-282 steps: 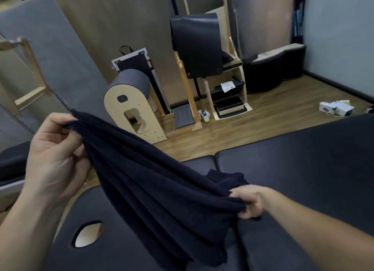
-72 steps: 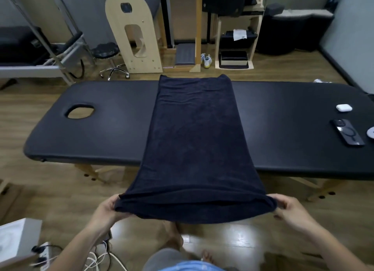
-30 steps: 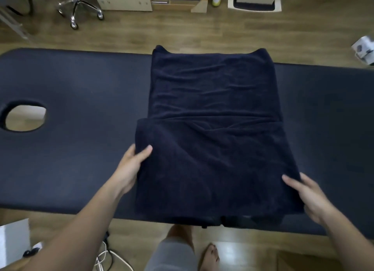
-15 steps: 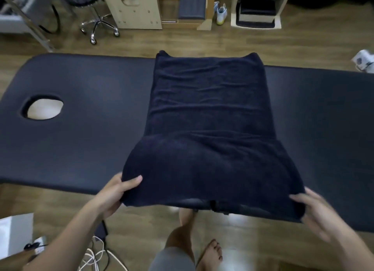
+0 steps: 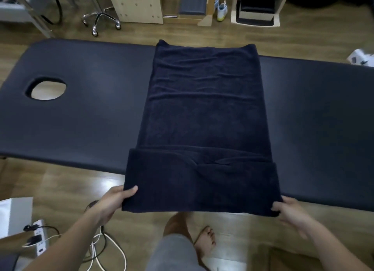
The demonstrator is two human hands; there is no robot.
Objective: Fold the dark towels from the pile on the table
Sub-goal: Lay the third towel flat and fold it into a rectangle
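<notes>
A dark navy towel (image 5: 204, 113) lies lengthwise across the black padded massage table (image 5: 97, 117), its far edge at the table's far side. The near end is doubled into a folded band that overhangs the table's near edge. My left hand (image 5: 115, 200) pinches the band's near left corner, thumb on top. My right hand (image 5: 289, 210) grips the near right corner. No pile of other towels shows in this view.
The table has an oval face hole (image 5: 47, 88) at the left. On the wooden floor lie a power strip with cables (image 5: 40, 238), a white box (image 5: 15, 216) and my bare foot (image 5: 206, 236). Behind the table stand a wheeled stool (image 5: 101, 17) and wooden exercise equipment (image 5: 137, 5).
Both hands have pulled the folded near end of the towel back toward me. A second ago it lay folded further up on the table; now it overhangs the near edge.
</notes>
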